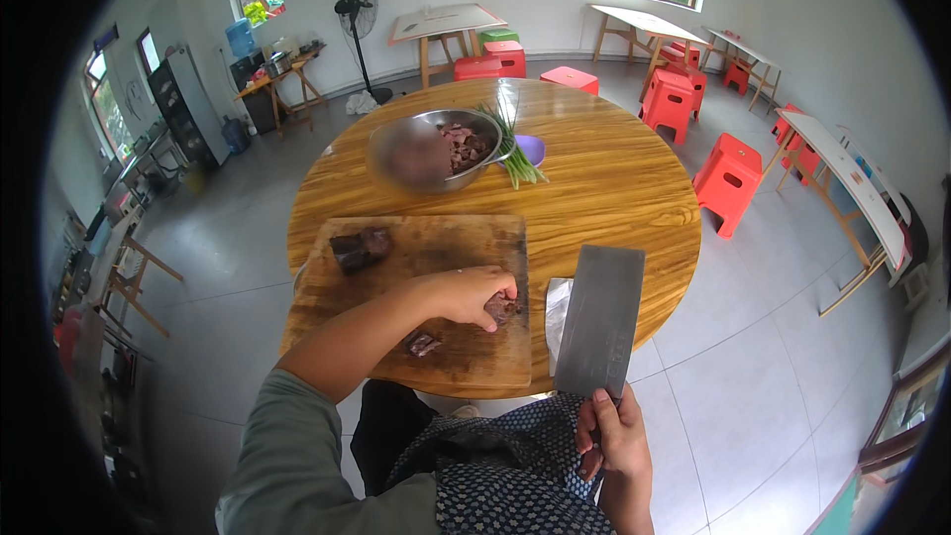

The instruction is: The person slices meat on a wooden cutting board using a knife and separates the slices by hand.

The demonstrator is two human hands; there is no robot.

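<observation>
My left hand (pixel 475 297) reaches across a worn wooden cutting board (pixel 461 238), its fingers curled around dark meat (pixel 503 307) near the board's right edge. The palm hides part of that meat. My right hand (pixel 615 427) grips the handle of a broad cleaver (pixel 603 319), held blade up to the right of the board. A larger dark chunk of meat (pixel 360 249) lies at the board's far left. Closer to me, below my left wrist, rests a small cut piece of meat (pixel 423 344).
Beyond the board, a steel bowl (pixel 487 172) holds cut meat, partly blurred. Green onions (pixel 513 141) lean on its rim beside a purple dish (pixel 530 151). White paper (pixel 557 312) lies under the cleaver on the round wooden table (pixel 617 186). Red stools (pixel 732 178) stand to the right.
</observation>
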